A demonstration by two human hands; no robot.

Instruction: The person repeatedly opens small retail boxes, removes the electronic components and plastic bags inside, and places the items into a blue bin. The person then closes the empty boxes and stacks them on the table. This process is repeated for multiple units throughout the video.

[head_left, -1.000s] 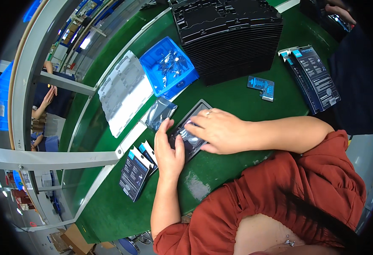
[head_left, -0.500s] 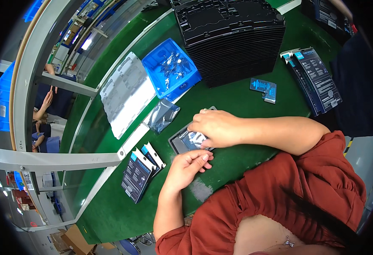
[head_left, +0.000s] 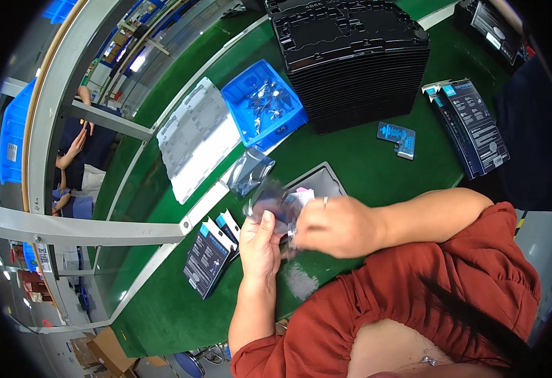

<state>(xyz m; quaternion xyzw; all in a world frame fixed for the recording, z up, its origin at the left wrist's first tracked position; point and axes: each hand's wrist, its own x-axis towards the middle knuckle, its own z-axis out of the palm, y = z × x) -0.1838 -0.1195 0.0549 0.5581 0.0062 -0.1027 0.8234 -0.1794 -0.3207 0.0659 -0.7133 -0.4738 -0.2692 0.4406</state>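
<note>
Gripping a dark, see-through plastic pouch (head_left: 279, 206) that is blurring, the left hand (head_left: 261, 249) is keeping its thumb on the near side, and both are standing nearer the person than the open blue plastic bin (head_left: 282, 131). The right hand (head_left: 339, 228) is curling its fingers in narrowly at the pouch's right edge; blur is hiding whether they are pinching it, so I cannot tell. A shallow dark-grey rectangular tray (head_left: 330, 179) is lying partly under the hands, on the person's side of the bin, and a small pink-and-white piece (head_left: 303, 195) is showing beside the pouch. Just below the bin, a flat, shiny grey pouch (head_left: 250, 171) is resting. A white moulded plastic sheet (head_left: 197, 142) is lying left of the bin, a tall stack of black plastic trays (head_left: 361, 79) is rising to its right, and a flat blue L-shaped part (head_left: 397, 138) is lying farther right.
</note>
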